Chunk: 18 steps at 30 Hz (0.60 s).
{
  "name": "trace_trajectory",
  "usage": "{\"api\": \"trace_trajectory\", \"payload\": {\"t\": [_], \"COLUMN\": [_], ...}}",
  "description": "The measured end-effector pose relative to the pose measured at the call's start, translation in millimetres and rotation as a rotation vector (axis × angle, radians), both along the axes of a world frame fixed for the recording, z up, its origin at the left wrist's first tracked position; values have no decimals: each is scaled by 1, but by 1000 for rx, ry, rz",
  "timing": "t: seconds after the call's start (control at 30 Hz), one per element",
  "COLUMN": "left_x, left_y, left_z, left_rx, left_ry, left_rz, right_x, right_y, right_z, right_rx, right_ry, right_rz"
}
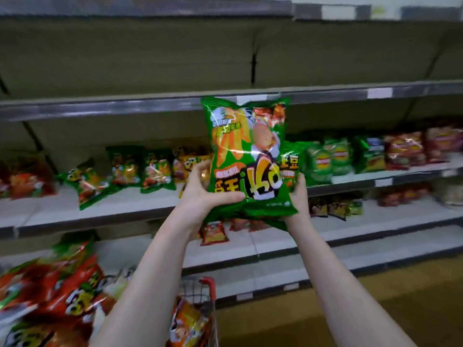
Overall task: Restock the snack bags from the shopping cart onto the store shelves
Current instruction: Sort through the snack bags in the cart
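Left hand, right hand grip green snack bags | top overlaps shelf edge

Shop aisle, snack section. Long tiered shelves, price-tag strips along the front edges. Rows of packaged snack bags face outward. Red-handled wire shopping cart at lower left, heaped with more bags.
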<state>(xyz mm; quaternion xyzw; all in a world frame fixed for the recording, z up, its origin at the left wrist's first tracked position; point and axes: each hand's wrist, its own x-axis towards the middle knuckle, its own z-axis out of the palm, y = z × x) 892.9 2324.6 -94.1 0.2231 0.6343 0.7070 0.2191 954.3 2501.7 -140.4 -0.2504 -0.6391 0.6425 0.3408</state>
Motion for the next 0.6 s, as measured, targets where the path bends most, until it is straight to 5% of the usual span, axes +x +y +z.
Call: {"api": "trace_trajectory", "payload": {"t": [0.27,0.6], "left_x": [34,94], "left_y": [94,235], "left_z": [5,-12], "left_rx": [-105,58], "left_ry": [112,42], "left_rz": [-114,-75], "right_x": [68,159], "right_y": [121,262], "right_z": [4,2], "right_rx": [60,65], "right_ry": [-34,-76], "right_rz": [-141,-230]}}
